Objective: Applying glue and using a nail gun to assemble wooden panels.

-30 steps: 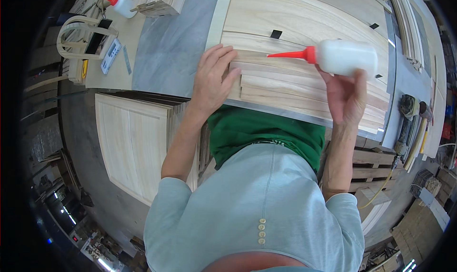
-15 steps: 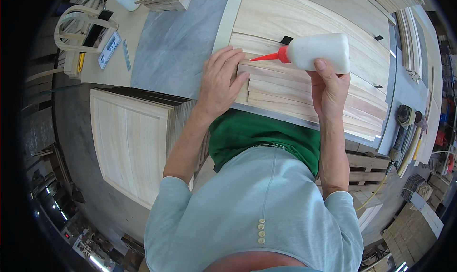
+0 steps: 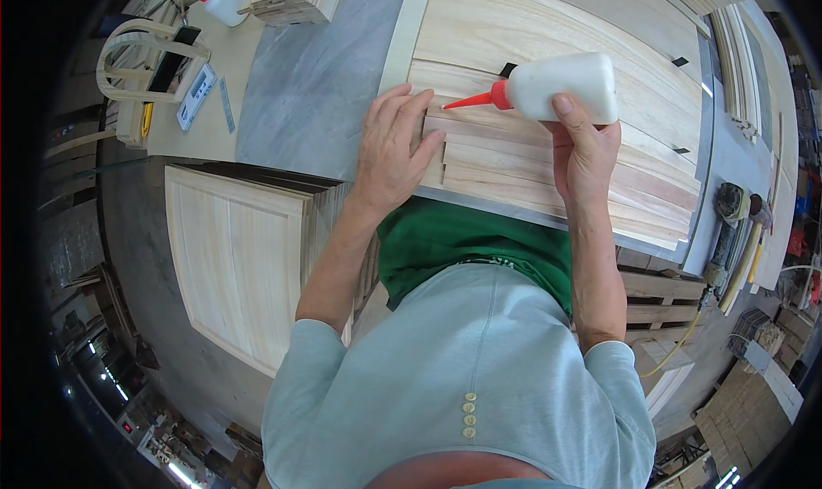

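Observation:
My right hand point(image 3: 586, 159) is wrapped round a white squeeze bottle point(image 3: 578, 82), held nearly level with its red nozzle point(image 3: 475, 100) pointing left. The nozzle's tip is at the left ends of some pale wooden strips point(image 3: 505, 170); whether it touches the wood I cannot tell. My left hand point(image 3: 390, 151) lies beside those ends, fingers stretched and thumb apart, holding nothing. The strips lie side by side along the table's near edge, their left ends stepped. Beyond them are wider wooden boards point(image 3: 514, 22) with small black pieces at the joints.
Left on the table are a second white bottle point(image 3: 226, 6), a wooden block stack point(image 3: 295, 1), a curved wooden frame point(image 3: 128, 74) and a blue-white boxy item point(image 3: 198, 92). Framed wooden panels point(image 3: 235, 262) stand below. At right are a power tool with a hose point(image 3: 726, 223) and stacked strips point(image 3: 739, 69).
The view has shifted slightly. My right hand and the bottle have moved a little left and away from me, while the nozzle tip stays near the strip ends. My left hand has barely moved.

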{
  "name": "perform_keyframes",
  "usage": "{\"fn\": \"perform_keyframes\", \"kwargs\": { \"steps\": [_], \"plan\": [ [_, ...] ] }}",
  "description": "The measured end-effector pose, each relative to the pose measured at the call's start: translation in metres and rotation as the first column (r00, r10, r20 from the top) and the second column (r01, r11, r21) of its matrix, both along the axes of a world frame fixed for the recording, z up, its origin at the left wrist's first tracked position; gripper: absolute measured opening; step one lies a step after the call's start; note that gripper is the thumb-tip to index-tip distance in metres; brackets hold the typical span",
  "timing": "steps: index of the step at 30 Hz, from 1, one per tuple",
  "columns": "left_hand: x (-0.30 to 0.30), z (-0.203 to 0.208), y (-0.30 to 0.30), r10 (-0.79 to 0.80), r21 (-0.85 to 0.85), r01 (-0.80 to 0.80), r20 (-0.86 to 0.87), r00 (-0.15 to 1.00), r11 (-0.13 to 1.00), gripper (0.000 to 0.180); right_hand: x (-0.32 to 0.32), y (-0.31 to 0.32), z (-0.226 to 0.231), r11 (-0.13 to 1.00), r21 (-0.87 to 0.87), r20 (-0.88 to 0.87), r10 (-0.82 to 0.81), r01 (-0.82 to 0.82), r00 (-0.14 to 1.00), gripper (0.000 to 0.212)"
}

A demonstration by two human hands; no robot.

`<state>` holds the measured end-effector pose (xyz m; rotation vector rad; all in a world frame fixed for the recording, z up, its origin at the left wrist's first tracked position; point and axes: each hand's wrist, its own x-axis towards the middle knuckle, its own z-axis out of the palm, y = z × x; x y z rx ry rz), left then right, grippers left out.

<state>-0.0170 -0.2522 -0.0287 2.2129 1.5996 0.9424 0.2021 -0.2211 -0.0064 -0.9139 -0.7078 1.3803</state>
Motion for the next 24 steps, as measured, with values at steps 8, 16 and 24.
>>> {"fn": "perform_keyframes", "kwargs": {
  "steps": [8,16,24],
  "plan": [
    [0.001,0.0,0.0,-0.011,0.008,0.011,-0.02,1.0,1.0,0.037,0.015,-0.003,0.001,0.998,0.001,0.023,-0.07,0.07,0.997,0.048],
    [0.003,0.001,0.001,-0.006,-0.007,0.006,-0.033,0.999,1.0,0.036,0.064,-0.014,0.001,0.98,0.033,0.106,-0.196,0.194,0.975,0.041],
    [0.004,0.003,0.0,0.003,-0.032,-0.005,-0.05,0.999,0.999,0.036,0.131,-0.032,0.009,0.919,0.107,0.166,-0.392,0.378,0.905,0.034]
  ]
}}
